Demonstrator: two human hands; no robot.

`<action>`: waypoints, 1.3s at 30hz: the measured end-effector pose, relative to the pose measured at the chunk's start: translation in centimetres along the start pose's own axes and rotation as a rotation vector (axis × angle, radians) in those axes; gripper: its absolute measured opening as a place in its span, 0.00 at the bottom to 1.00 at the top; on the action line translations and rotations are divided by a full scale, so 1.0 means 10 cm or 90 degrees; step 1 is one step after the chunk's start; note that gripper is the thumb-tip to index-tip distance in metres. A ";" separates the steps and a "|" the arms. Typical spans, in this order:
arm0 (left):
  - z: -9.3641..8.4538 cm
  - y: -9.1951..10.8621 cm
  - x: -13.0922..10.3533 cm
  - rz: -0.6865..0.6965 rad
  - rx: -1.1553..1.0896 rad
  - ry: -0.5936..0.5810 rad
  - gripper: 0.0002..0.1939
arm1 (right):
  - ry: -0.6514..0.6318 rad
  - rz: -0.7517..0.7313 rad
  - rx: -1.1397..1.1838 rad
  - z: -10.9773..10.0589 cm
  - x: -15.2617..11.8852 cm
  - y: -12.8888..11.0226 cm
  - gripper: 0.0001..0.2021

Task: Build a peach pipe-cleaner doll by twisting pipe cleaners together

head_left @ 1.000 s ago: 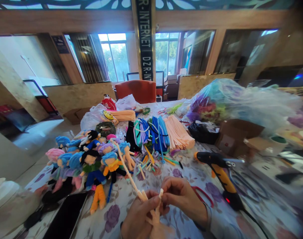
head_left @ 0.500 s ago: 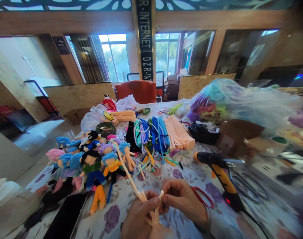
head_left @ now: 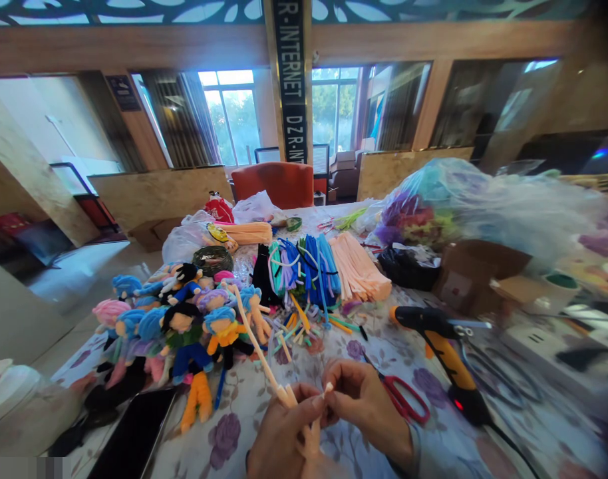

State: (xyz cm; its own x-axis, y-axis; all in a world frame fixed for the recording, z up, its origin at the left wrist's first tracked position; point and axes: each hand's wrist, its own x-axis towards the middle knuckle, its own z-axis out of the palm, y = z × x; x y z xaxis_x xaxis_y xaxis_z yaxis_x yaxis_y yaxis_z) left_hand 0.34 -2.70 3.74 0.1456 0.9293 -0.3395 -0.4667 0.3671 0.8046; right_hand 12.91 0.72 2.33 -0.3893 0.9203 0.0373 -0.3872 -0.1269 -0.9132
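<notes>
One head-worn camera looks forward and down across the counter (head_left: 184, 452) from its near side, close above the fingers (head_left: 348, 377), its wide view reaching past the orange chair (head_left: 273, 185) to the far windows (head_left: 237, 120).

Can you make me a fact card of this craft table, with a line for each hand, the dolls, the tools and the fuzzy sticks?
Left hand: the left hand holds peach fuzzy stems
Right hand: the right hand pinches their pale tip
Dolls: a colorful pile of dolls, on the left
Tools: red-handled scissors beside the right hand; glue gun farther right, red light showing
Fuzzy sticks: blue bundle beside a peach bundle
Phone: dark-screened phone, near left
</notes>
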 end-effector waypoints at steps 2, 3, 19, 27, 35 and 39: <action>0.00 0.00 0.00 0.005 0.007 -0.003 0.10 | 0.011 0.005 0.006 0.01 0.00 0.00 0.12; 0.00 0.00 0.01 0.006 0.009 -0.005 0.10 | 0.016 0.005 0.006 0.02 0.00 0.01 0.11; -0.08 -0.01 0.03 -0.016 -0.020 0.029 0.13 | -0.048 0.025 0.042 -0.11 0.03 0.04 0.08; -0.03 0.01 -0.02 -0.026 -0.049 0.051 0.12 | -0.160 0.048 0.050 -0.17 0.06 0.00 0.12; -0.03 -0.03 -0.02 -0.040 -0.075 0.040 0.13 | -0.161 0.022 0.062 -0.15 0.06 0.02 0.11; -0.05 -0.02 0.00 -0.027 -0.071 0.027 0.12 | -0.138 0.010 0.047 -0.17 0.06 0.05 0.10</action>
State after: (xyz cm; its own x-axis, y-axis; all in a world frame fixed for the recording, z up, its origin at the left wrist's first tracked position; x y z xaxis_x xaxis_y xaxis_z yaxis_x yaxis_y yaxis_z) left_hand 0.03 -2.85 3.32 0.1314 0.9095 -0.3944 -0.5555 0.3971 0.7306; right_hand 13.90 1.87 1.22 -0.5629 0.8183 0.1164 -0.4367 -0.1749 -0.8824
